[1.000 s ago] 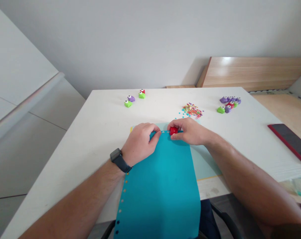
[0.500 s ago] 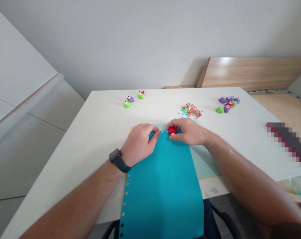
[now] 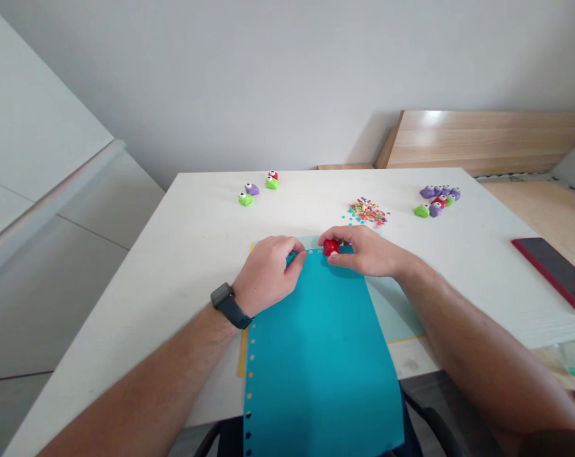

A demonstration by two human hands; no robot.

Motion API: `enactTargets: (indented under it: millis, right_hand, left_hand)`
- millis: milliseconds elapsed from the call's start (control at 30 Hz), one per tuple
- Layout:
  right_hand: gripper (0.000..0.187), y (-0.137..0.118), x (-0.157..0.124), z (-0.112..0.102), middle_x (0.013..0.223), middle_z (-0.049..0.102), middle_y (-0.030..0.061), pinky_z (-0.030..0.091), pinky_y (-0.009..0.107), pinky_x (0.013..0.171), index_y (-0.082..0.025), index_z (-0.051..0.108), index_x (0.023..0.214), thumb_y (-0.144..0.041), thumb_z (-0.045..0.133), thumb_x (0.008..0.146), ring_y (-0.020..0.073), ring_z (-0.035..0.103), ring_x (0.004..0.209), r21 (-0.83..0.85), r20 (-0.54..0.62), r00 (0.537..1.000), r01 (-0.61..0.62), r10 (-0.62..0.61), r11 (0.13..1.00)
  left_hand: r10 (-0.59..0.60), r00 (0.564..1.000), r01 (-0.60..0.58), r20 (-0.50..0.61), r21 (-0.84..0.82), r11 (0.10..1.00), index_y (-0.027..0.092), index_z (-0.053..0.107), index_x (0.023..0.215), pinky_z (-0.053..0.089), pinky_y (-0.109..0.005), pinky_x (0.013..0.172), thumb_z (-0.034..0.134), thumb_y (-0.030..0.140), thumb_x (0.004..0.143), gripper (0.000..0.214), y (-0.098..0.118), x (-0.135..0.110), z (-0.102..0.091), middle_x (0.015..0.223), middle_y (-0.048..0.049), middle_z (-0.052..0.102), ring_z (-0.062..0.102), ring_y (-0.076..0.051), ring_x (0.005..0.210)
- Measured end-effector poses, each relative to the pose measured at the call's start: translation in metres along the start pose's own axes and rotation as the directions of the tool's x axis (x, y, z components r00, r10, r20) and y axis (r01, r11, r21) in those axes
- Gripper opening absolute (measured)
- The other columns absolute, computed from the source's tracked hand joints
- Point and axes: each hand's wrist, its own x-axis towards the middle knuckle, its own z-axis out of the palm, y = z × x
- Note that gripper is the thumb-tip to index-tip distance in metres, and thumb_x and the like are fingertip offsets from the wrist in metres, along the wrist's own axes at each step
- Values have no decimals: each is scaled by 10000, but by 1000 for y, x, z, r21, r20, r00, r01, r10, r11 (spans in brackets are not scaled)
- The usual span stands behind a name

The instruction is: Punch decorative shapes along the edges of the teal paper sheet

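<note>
A teal paper sheet [image 3: 320,355] lies on the white table [image 3: 173,254] and hangs over its near edge; small holes run down its left side and along its far edge. My left hand [image 3: 268,271], with a dark watch on the wrist, pinches the sheet's far left corner. My right hand [image 3: 363,252] is closed on a small red punch [image 3: 331,247] that sits on the sheet's far edge.
Green, purple and red punches [image 3: 256,187] stand at the far left, and a cluster of several punches [image 3: 437,199] at the far right. A pile of coloured paper bits [image 3: 367,211] lies beyond my right hand. A red-edged phone [image 3: 554,271] rests at the right. A wooden board [image 3: 482,139] leans behind.
The near end of the teal sheet has swung to the right. Both hands have stayed at the sheet's far edge, the right one holding the red punch.
</note>
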Motion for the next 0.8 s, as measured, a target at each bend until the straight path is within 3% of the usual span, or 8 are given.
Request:
enactTargets:
  millis: [567,800]
  right_hand:
    - [355,1,1,2,1042,713,41,445,270,835,-172,672,1187,-296,647,855,157,617,895,29,-40,999,-1,2,1000]
    - [323,17,7,3,937,692,34,445,280,759,-171,678,1136,-319,653,850,155,595,824,143,-195,976,-65,93,988]
  left_hand:
    - [-3,1000,3,31,-9,1000,200,665,919,469,-375,817,523,279,975,172,0,-1,0,942,-56,717,647,-235,914]
    - [-8,1000,8,19,-20,1000,194,667,917,463,-370,844,534,274,973,165,-1,-1,1,945,-42,712,647,-223,922]
